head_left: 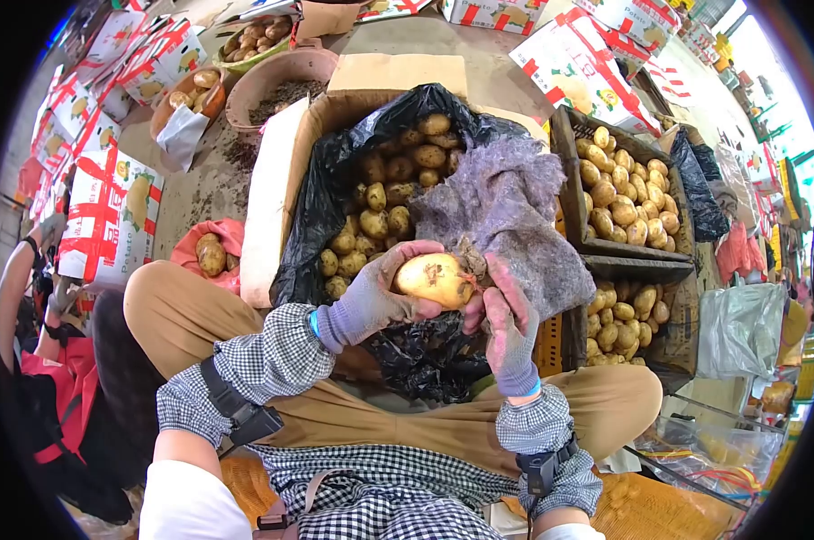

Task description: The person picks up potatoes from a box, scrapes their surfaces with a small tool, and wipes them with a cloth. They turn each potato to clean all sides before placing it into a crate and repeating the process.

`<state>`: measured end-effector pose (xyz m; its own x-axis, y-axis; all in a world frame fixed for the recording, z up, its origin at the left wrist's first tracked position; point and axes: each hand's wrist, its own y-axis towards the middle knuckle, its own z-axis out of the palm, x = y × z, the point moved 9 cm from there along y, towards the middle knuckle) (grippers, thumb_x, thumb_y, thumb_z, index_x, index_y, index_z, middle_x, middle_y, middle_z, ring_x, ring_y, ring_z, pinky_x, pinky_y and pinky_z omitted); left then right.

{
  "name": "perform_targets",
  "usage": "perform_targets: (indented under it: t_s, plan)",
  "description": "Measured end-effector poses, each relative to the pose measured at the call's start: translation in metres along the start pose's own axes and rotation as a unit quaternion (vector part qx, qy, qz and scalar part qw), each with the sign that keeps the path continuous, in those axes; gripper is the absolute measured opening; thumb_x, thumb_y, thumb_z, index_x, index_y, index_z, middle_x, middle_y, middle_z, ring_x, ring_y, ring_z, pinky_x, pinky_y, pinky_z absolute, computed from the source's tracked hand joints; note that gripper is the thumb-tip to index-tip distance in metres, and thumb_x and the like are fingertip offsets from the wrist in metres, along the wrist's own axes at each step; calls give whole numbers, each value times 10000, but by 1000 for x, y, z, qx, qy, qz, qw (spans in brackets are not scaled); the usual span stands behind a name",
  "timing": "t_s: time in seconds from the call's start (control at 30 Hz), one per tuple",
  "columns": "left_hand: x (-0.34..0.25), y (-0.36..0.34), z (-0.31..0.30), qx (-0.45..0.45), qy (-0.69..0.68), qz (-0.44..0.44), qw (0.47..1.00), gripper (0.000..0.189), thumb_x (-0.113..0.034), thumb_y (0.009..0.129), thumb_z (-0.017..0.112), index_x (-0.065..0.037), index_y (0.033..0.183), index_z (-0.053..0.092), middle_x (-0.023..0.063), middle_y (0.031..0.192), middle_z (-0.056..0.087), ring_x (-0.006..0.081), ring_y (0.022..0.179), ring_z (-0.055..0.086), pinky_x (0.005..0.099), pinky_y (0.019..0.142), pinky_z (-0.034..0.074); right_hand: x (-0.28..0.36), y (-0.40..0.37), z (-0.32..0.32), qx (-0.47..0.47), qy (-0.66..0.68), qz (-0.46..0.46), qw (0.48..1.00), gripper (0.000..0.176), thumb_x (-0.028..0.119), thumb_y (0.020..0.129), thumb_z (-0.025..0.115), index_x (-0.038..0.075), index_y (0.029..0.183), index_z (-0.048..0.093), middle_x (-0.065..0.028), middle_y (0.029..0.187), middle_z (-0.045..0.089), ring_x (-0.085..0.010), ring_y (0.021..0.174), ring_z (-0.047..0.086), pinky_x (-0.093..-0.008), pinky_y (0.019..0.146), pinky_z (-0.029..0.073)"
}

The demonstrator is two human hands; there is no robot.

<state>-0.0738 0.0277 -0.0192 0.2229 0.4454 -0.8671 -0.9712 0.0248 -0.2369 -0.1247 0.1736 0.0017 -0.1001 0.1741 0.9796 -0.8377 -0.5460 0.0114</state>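
In the middle of the head view, my left hand, in a dirty grey-purple glove, is closed around a large yellow potato. The potato has a brown patch on top and a reddish mark at its right end. My right hand, gloved too, has its thumb and fingers curled at that right end. A brownish lump, which I cannot identify, shows by the fingertips there. Behind the hands stands an open carton lined with a black plastic bag, with several potatoes inside. A fuzzy grey-purple cloth covers its right side.
To the right, two dark crates hold potatoes. A red bag with potatoes lies left of the carton, and basins stand behind it. Printed potato boxes are stacked at left. Another person's arm shows at far left.
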Motion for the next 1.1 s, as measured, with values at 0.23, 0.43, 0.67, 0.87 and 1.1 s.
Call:
perform_targets:
  t_s: [0.23,0.43,0.67,0.87,1.1]
  plan:
    - [21,-1,-8,-21,-40,-20,999,726,-86,684,825,-118,1301,443,13,1160,571,117,988,599,225,751,540,-15,-1,3,34,20,5,999,428,148,953,503,29,1360,452,-31,770,545,-83,610,481,-215,549,418]
    - [38,-9,-10,-58,-82,-124,987,642,-159,756,783,-164,1300,442,-8,1173,561,121,975,599,255,737,554,-22,-8,10,82,71,72,991,428,151,960,504,72,1376,444,-38,777,548,-82,601,478,-210,541,422]
    - [20,-6,-1,-91,-80,-141,982,577,-216,833,709,-124,1319,410,45,1180,554,159,954,608,224,653,543,-8,-4,-55,-222,71,73,970,466,86,936,520,126,1391,426,-98,945,630,-151,770,623,-249,644,521]
    - [-4,18,107,136,294,187,927,647,-130,852,667,-84,1408,338,137,1314,458,167,1061,544,314,886,475,-17,-3,-50,-131,420,147,886,521,362,945,464,24,1338,415,-151,1234,553,-269,1076,573,-409,927,481]
    - [46,107,-112,-252,301,-114,913,527,-187,775,690,5,1225,495,225,1209,535,334,1078,563,371,915,471,-63,-50,-284,-368,681,-38,632,425,80,909,442,-55,1311,409,-230,1276,505,-358,1176,513,-466,976,491]
